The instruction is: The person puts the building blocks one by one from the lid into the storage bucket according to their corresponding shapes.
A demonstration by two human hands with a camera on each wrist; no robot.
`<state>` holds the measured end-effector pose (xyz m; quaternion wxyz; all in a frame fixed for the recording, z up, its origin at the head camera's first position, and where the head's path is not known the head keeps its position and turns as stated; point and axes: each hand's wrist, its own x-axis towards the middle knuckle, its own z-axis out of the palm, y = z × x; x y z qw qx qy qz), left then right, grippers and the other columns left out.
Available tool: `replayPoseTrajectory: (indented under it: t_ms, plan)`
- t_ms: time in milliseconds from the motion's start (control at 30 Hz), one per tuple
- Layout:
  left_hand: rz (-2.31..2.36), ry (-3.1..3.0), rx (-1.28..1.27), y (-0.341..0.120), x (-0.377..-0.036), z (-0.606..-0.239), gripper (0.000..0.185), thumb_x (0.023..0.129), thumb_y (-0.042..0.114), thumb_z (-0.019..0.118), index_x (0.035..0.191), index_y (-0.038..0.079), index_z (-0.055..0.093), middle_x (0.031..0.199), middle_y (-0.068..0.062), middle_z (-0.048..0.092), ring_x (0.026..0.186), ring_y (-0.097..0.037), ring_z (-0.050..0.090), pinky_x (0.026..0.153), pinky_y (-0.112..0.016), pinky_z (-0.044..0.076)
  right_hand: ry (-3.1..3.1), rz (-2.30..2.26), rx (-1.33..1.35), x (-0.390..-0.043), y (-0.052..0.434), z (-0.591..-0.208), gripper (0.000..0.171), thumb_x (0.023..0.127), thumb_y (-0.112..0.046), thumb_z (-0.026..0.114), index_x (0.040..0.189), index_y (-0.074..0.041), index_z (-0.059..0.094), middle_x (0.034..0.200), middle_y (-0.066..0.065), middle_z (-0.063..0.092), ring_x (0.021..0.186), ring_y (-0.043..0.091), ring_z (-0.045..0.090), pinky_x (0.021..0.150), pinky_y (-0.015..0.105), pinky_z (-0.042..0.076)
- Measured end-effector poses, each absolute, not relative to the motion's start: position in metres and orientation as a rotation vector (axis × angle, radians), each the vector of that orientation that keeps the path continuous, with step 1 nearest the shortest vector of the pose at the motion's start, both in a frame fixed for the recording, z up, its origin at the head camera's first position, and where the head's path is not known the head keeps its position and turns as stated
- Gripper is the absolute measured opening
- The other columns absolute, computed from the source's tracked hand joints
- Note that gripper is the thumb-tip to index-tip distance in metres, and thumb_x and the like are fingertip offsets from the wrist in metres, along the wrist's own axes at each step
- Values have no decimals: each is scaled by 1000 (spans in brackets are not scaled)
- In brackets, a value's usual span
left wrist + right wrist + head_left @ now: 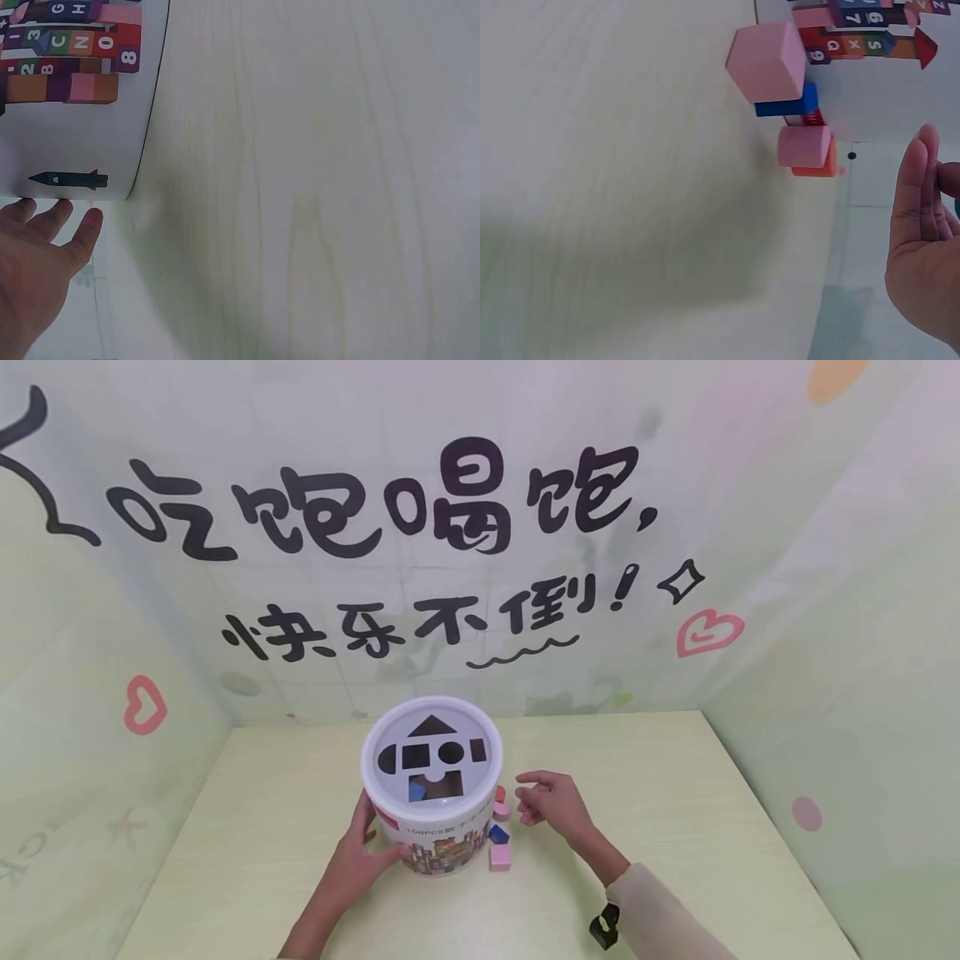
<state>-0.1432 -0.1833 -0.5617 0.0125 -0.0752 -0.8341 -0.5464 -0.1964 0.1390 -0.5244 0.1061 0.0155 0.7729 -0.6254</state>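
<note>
A white bucket [442, 827] with a shape-sorter lid [431, 753] stands mid-table. My left hand [369, 847] rests flat against its lower left wall, fingers straight and thumb across the front. The left wrist view shows those fingertips [56, 217] touching the printed bucket wall [75, 142]. My right hand [534, 797] hovers just right of the bucket, fingers relaxed, with nothing seen in it. Beside the bucket lie a pink cube [500, 857], a blue block [498, 835], a pink cylinder [502, 811] and a red piece [500, 793]. In the right wrist view the pink cube [766, 61] and pink cylinder [804, 146] lie left of my right hand [919, 240].
The pale wooden table [675, 793] sits in a corner, with walls [480, 568] close behind and on both sides. A blue block [416, 791] shows through a hole in the lid. A black strap [603, 928] is on my right wrist.
</note>
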Motion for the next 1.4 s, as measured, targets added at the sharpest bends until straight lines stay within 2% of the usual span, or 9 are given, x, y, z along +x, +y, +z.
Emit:
replayPoseTrajectory:
  t_ms: [400, 667, 967, 1400]
  plan:
    - [-1694, -2611, -225, -183, -143, -561, 108, 81, 29, 80, 156, 36, 3, 161, -12, 21, 142, -42, 29, 105, -62, 40, 2295, -1835, 71, -201, 137, -555, 28, 92, -4, 60, 115, 11, 64, 66, 6, 66, 54, 12, 62, 55, 30, 60]
    - [-1717, -2609, -223, -182, -142, -559, 108, 81, 28, 80, 156, 36, 3, 162, -12, 19, 143, -41, 28, 106, -62, 39, 2374, -1695, 49, -206, 137, -567, 23, 93, -6, 60, 112, 6, 67, 68, 7, 67, 56, 13, 62, 55, 28, 59]
    - [-1707, -2614, -223, -183, -142, -558, 107, 82, 29, 79, 156, 35, 3, 161, -12, 19, 142, -42, 29, 105, -62, 39, 2404, -1614, -46, -203, 133, -573, 25, 93, -9, 63, 113, 6, 66, 68, 7, 68, 57, 14, 63, 57, 28, 59]
    - [-1727, -2602, -228, -183, -142, -558, 107, 81, 27, 80, 156, 36, 5, 161, -10, 21, 143, -40, 29, 106, -61, 40, 2397, -1643, -31, -203, 135, -577, 26, 93, -7, 60, 115, 7, 65, 69, 8, 68, 56, 15, 63, 56, 30, 58]
